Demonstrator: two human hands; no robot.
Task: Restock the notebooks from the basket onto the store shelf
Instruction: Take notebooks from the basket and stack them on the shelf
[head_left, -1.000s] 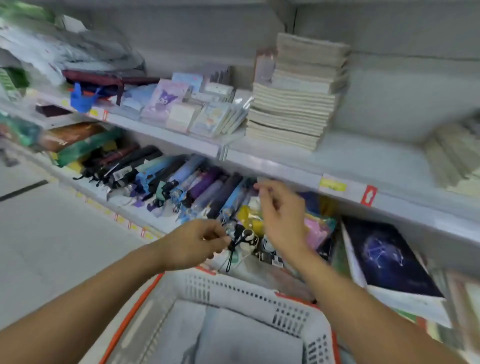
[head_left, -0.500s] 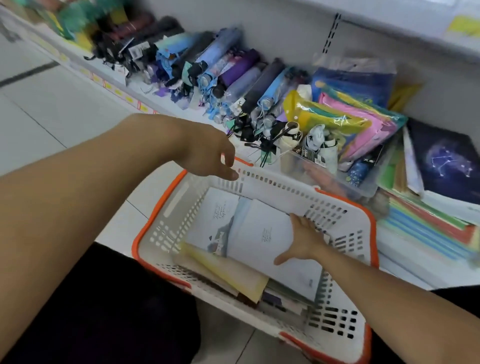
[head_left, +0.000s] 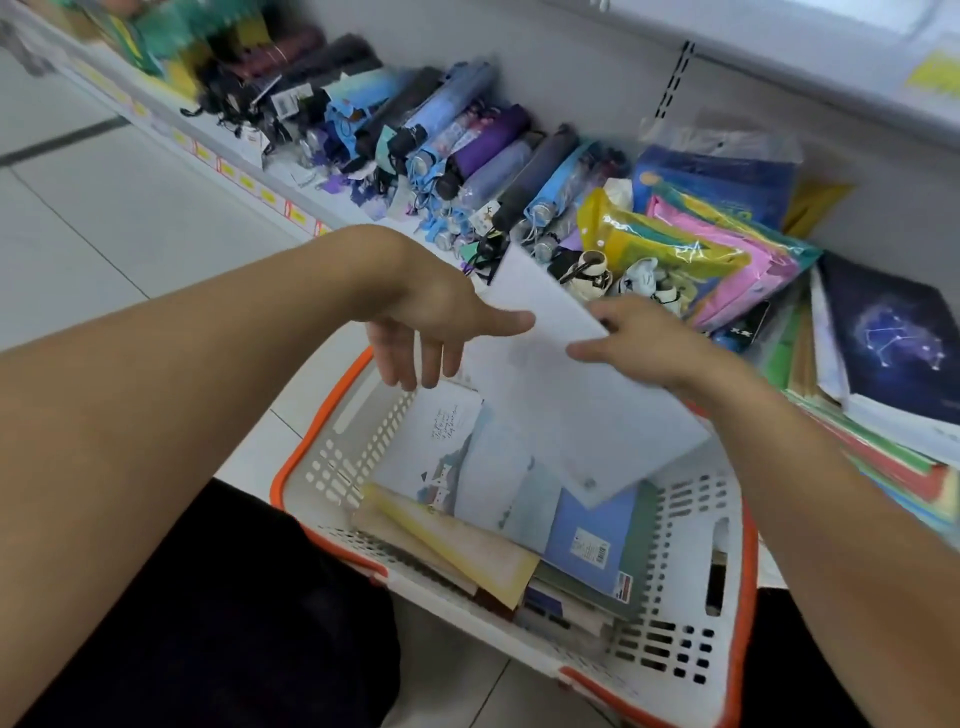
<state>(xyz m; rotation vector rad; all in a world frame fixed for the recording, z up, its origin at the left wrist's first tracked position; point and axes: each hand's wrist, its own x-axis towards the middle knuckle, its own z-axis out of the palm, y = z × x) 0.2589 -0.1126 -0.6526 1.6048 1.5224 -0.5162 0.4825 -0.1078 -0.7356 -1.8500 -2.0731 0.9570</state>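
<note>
A person's right hand (head_left: 644, 343) pinches the edge of a pale notebook (head_left: 566, 395), holding it tilted above a white basket with an orange rim (head_left: 332, 431). The left hand (head_left: 431, 327) reaches in with fingers loosely spread, its thumb lying against the cover. More notebooks (head_left: 498, 499) lie stacked in the basket, which sits just before a low shelf of folded umbrellas (head_left: 467, 150).

Left hand (head_left: 431, 327): fingers loosely extended, pointing toward 5 o'clock; right hand (head_left: 644, 338): thumb and fingers pinching, reaching toward 10 o'clock.
</note>
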